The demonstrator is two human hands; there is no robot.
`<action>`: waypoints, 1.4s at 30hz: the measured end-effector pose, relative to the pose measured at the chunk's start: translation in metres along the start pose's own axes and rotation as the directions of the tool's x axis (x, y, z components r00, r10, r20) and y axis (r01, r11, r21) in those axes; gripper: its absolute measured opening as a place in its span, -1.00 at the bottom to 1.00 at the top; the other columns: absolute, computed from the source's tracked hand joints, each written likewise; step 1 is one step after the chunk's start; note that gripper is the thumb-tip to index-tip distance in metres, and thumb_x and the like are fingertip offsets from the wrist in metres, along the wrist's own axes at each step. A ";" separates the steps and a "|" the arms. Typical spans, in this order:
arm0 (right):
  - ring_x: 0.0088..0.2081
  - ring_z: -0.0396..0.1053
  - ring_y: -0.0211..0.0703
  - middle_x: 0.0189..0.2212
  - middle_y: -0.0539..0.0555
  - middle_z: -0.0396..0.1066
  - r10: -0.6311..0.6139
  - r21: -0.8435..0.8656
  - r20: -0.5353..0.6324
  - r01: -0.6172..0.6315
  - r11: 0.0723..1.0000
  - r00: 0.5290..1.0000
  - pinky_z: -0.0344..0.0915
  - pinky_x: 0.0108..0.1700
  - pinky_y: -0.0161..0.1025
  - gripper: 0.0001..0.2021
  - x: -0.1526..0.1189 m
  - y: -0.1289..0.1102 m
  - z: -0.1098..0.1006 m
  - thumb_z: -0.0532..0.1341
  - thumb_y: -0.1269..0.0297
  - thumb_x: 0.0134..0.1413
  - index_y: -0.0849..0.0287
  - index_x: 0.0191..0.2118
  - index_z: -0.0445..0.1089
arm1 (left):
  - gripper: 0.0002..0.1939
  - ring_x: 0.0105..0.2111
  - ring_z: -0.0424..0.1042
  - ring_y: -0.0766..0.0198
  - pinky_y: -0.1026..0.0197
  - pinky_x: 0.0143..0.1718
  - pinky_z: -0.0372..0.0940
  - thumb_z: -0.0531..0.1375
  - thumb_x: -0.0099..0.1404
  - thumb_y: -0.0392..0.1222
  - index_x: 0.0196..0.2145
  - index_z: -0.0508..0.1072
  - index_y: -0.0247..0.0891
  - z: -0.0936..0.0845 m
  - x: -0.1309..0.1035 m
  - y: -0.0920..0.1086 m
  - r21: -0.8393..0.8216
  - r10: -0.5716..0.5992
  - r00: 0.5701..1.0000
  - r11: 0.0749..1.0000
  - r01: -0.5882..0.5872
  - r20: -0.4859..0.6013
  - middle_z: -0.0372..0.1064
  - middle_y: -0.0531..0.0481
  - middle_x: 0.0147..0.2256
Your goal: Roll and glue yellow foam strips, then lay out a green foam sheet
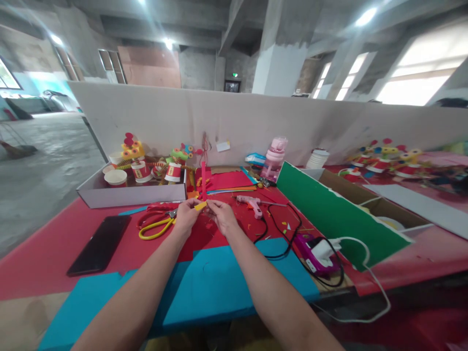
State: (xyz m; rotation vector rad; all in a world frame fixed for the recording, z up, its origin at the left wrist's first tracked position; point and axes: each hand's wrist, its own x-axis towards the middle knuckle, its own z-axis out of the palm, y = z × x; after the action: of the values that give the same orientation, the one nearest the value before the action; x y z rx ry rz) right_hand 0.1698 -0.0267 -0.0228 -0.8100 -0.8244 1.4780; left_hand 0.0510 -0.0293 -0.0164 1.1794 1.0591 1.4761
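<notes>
A small yellow piece [201,206], which looks like folded paper or foam, is pinched between my two hands. My left hand [187,214] grips its left end with closed fingers. On the opposite end, the fingertips of my right hand [221,215] are pressed together. Just behind the piece rises a narrow red-pink strip [204,180]; whether it is attached or held, I cannot tell. Yellow-handled scissors [157,229] lie left of my left hand, partly over a red-handled tool [146,216]. To the right of my right hand rests a pink glue gun [252,204].
A white box [133,195] with paper cups and cup figures stands back left. A black phone [98,245] lies in front of it. On the right are a green-sided box [329,209], a purple power strip [317,258] and loose cables. A white partition [164,112] borders the back.
</notes>
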 end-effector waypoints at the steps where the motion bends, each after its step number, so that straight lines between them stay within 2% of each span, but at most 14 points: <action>1: -0.51 0.35 -0.30 -0.57 -0.03 0.44 0.001 -0.008 -0.009 -0.001 1.000 1.000 0.37 -0.29 -0.26 -0.61 0.000 0.000 0.000 0.46 0.07 -0.45 0.21 -0.41 0.50 | -0.80 -0.58 0.25 0.39 0.34 -0.51 0.13 0.36 -0.16 -0.18 -0.58 0.43 -0.30 0.000 -0.001 0.000 -0.006 0.007 1.000 1.000 -0.007 0.001 0.33 0.08 -0.62; 7: -0.53 0.32 -0.31 -0.59 -0.05 0.43 -0.030 -0.037 -0.040 0.029 0.999 0.999 0.34 -0.34 -0.29 -0.64 0.001 0.003 0.000 0.43 0.07 -0.40 0.20 -0.43 0.50 | -0.84 -0.57 0.27 0.37 0.33 -0.51 0.14 0.32 -0.10 -0.20 -0.58 0.43 -0.30 0.000 0.001 -0.004 0.038 0.065 0.998 0.997 -0.064 -0.023 0.35 0.06 -0.59; 13: -0.54 0.29 -0.32 -0.57 -0.05 0.44 -0.053 -0.025 -0.068 0.052 0.998 0.996 0.32 -0.36 -0.30 -0.69 0.003 0.007 0.000 0.41 0.12 -0.37 0.20 -0.43 0.51 | -0.82 -0.59 0.28 0.36 0.31 -0.51 0.15 0.32 -0.09 -0.15 -0.56 0.50 -0.33 -0.002 0.005 -0.006 0.071 0.003 1.000 0.997 -0.003 0.000 0.38 0.03 -0.60; 19: -0.53 0.29 -0.28 -0.61 -0.05 0.40 -0.225 -0.170 -0.150 0.199 0.965 0.963 0.29 -0.37 -0.29 -0.74 0.004 0.003 -0.001 0.34 0.12 -0.25 0.20 -0.42 0.50 | -0.81 -0.56 0.31 0.34 0.29 -0.47 0.20 0.36 -0.13 -0.17 -0.57 0.48 -0.34 0.000 0.001 0.002 -0.007 -0.048 0.997 0.999 0.049 0.066 0.38 0.00 -0.60; 24: -0.50 0.30 -0.26 -0.57 -0.02 0.41 -0.290 -0.233 -0.119 0.257 0.938 0.950 0.29 -0.36 -0.30 -0.74 0.000 0.001 0.003 0.30 0.09 -0.19 0.19 -0.42 0.49 | -0.72 -0.54 0.32 0.34 0.28 -0.46 0.22 0.40 -0.12 -0.10 -0.50 0.50 -0.35 0.001 -0.001 0.003 -0.095 -0.073 0.994 0.992 0.080 0.076 0.40 -0.01 -0.56; 28: -0.50 0.31 -0.28 -0.56 -0.04 0.41 -0.227 -0.215 -0.057 0.210 0.954 0.972 0.29 -0.37 -0.32 -0.73 0.000 -0.001 0.003 0.32 0.09 -0.21 0.19 -0.40 0.49 | -0.64 -0.57 0.31 0.36 0.29 -0.46 0.23 0.42 -0.18 -0.04 -0.50 0.50 -0.37 -0.002 0.002 0.004 -0.130 -0.099 0.995 0.986 0.100 0.019 0.40 0.00 -0.57; 33: -0.50 0.31 -0.30 -0.56 -0.04 0.42 -0.166 -0.222 0.033 0.169 0.960 0.986 0.31 -0.35 -0.32 -0.73 0.002 -0.006 -0.003 0.36 0.09 -0.26 0.20 -0.44 0.50 | -0.62 -0.57 0.31 0.36 0.31 -0.49 0.19 0.42 -0.18 -0.04 -0.48 0.52 -0.40 -0.006 0.006 0.001 -0.034 -0.070 0.996 0.997 0.072 0.062 0.42 -0.02 -0.56; 38: -0.51 0.32 -0.29 -0.57 -0.05 0.42 -0.104 -0.126 0.015 0.105 0.986 0.994 0.34 -0.33 -0.28 -0.72 0.000 -0.007 -0.004 0.40 0.10 -0.34 0.20 -0.48 0.49 | -0.65 -0.53 0.35 0.32 0.30 -0.45 0.22 0.41 -0.15 -0.06 -0.45 0.51 -0.38 -0.005 0.007 -0.005 -0.049 -0.051 0.997 0.997 0.054 0.063 0.42 0.00 -0.55; 42: -0.49 0.35 -0.30 -0.56 -0.04 0.44 -0.046 -0.041 0.015 0.047 0.998 0.999 0.36 -0.31 -0.28 -0.71 -0.001 -0.006 -0.003 0.43 0.14 -0.38 0.21 -0.47 0.49 | -0.63 -0.54 0.35 0.32 0.29 -0.45 0.23 0.43 -0.18 -0.06 -0.47 0.51 -0.39 -0.004 0.005 -0.002 -0.074 -0.083 0.995 0.993 0.087 0.062 0.42 -0.02 -0.56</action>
State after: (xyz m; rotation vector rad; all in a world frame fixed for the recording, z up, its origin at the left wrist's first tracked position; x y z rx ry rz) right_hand 0.1757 -0.0274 -0.0190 -0.8071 -0.8810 1.4308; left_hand 0.0468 -0.0240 -0.0182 1.1041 0.9927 1.3956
